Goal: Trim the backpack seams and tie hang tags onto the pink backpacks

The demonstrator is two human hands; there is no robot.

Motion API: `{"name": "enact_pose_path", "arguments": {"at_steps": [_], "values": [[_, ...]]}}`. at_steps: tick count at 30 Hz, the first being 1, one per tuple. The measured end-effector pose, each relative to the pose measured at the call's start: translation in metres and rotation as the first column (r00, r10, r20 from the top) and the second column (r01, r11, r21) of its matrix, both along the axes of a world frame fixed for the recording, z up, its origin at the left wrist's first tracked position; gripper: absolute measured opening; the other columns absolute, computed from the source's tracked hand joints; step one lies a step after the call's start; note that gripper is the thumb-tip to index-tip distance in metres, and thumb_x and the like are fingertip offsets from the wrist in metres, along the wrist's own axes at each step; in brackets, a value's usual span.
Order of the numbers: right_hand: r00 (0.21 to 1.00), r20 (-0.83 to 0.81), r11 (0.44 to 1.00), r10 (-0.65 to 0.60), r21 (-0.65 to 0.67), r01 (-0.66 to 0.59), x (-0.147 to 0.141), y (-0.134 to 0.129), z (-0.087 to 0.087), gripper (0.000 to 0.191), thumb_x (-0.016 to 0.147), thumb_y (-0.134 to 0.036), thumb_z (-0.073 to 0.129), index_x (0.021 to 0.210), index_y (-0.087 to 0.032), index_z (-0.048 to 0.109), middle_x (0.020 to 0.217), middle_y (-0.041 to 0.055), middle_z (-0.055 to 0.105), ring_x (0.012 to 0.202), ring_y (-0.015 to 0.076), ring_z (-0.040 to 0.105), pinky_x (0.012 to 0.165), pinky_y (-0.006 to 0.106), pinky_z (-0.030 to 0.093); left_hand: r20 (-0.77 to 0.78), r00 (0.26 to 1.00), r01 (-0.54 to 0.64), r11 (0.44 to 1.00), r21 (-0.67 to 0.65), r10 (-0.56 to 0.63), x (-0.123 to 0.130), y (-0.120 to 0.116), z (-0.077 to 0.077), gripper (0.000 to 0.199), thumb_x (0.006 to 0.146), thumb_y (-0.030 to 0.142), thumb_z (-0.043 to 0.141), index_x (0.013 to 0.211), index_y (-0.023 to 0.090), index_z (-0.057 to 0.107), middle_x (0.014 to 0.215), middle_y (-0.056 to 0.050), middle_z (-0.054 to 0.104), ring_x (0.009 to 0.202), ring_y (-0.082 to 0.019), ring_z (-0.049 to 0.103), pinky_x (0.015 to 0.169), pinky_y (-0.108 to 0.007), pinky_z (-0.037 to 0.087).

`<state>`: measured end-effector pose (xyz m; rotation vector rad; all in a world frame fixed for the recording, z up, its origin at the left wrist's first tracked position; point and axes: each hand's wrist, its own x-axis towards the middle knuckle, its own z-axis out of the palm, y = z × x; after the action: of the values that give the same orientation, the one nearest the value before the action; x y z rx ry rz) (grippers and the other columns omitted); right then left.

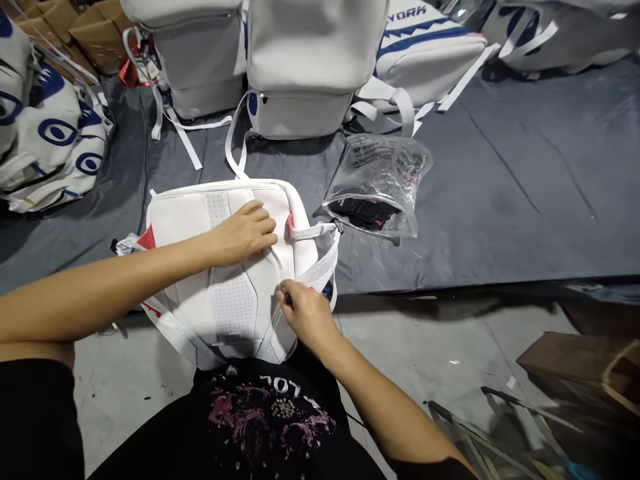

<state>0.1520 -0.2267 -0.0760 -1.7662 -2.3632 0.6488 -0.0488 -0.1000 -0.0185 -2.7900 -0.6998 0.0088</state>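
Note:
A white backpack (190,220) lies with its padded back panel up, partly on the grey-covered table and partly over its front edge against my body. My left hand (245,233) rests on the panel, fingers slightly bent and spread over the white surface. Lower right, my right hand (307,313) is closed near the panel's seam. A small dark bit shows between its fingers, too little to name. A white shoulder strap (320,270) loops beside the right hand, and red tabs (147,237) sit at the bag's sides.
A clear plastic bag (385,167) with dark contents lies right of the backpack. More white backpacks (310,53) stand along the back of the table (525,187), and several with blue eye prints (55,133) are piled left. Cardboard boxes (100,33) are behind. A brown box (565,367) stands lower right.

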Motion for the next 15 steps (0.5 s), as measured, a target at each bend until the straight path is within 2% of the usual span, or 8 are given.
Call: {"name": "enact_pose_path", "arguments": {"at_steps": [2, 4, 5, 7, 9, 15], "values": [[0.998, 0.049, 0.988, -0.025, 0.156, 0.018, 0.006, 0.014, 0.010, 0.023, 0.101, -0.023, 0.043, 0.107, -0.021, 0.065, 0.104, 0.0065, 0.071, 0.085, 0.0181, 0.065, 0.063, 0.030, 0.029, 0.136, 0.991, -0.017, 0.998, 0.059, 0.009, -0.006, -0.011, -0.011, 0.028, 0.101, 0.021, 0.039, 0.085, 0.025, 0.062, 0.093, 0.001, 0.067, 0.096, -0.016, 0.057, 0.112, -0.041, 0.038], [0.991, 0.132, 0.964, -0.010, 0.266, -0.025, 0.010, 0.030, 0.015, 0.027, 0.102, -0.023, 0.039, 0.107, -0.020, 0.065, 0.105, 0.0089, 0.070, 0.084, 0.0182, 0.064, 0.060, 0.032, 0.025, 0.298, 0.954, -0.024, 0.999, 0.020, 0.017, -0.012, -0.018, -0.023, 0.031, 0.101, 0.019, 0.038, 0.083, 0.025, 0.063, 0.093, 0.001, 0.068, 0.100, -0.015, 0.058, 0.113, -0.038, 0.040], [0.984, 0.176, 0.959, 0.020, 0.277, -0.069, 0.010, 0.038, 0.017, 0.028, 0.103, -0.022, 0.037, 0.108, -0.020, 0.065, 0.103, 0.0093, 0.070, 0.082, 0.0183, 0.064, 0.059, 0.032, 0.023, 0.367, 0.930, -0.022, 0.999, -0.027, 0.031, -0.014, -0.020, -0.027, 0.029, 0.100, 0.019, 0.041, 0.083, 0.026, 0.063, 0.093, 0.001, 0.069, 0.102, -0.015, 0.059, 0.114, -0.038, 0.040], [0.961, 0.259, 0.958, 0.097, 0.239, -0.161, 0.007, 0.053, 0.018, 0.029, 0.102, -0.021, 0.037, 0.114, -0.020, 0.063, 0.099, 0.0093, 0.070, 0.078, 0.0184, 0.064, 0.057, 0.032, 0.020, 0.443, 0.894, -0.015, 0.992, -0.126, 0.070, -0.016, -0.019, -0.033, 0.026, 0.098, 0.019, 0.045, 0.084, 0.026, 0.065, 0.094, 0.000, 0.070, 0.105, -0.015, 0.060, 0.116, -0.040, 0.041], [0.937, 0.311, 0.955, 0.161, 0.190, -0.227, 0.002, 0.064, 0.020, 0.030, 0.102, -0.020, 0.036, 0.119, -0.021, 0.061, 0.098, 0.0092, 0.071, 0.076, 0.0188, 0.064, 0.057, 0.031, 0.021, 0.454, 0.886, -0.015, 0.984, -0.179, 0.096, -0.017, -0.017, -0.036, 0.026, 0.097, 0.019, 0.044, 0.084, 0.026, 0.066, 0.095, 0.000, 0.071, 0.107, -0.016, 0.061, 0.118, -0.042, 0.041], [0.925, 0.316, 0.956, 0.209, 0.134, -0.261, -0.019, 0.080, 0.030, 0.030, 0.102, -0.021, 0.035, 0.117, -0.020, 0.061, 0.102, 0.0089, 0.070, 0.081, 0.0198, 0.065, 0.060, 0.029, 0.029, 0.398, 0.916, -0.009, 0.993, -0.119, 0.055, -0.016, -0.011, -0.042, 0.033, 0.100, 0.022, 0.037, 0.086, 0.023, 0.066, 0.098, -0.004, 0.071, 0.109, -0.018, 0.061, 0.119, -0.046, 0.040]]}}
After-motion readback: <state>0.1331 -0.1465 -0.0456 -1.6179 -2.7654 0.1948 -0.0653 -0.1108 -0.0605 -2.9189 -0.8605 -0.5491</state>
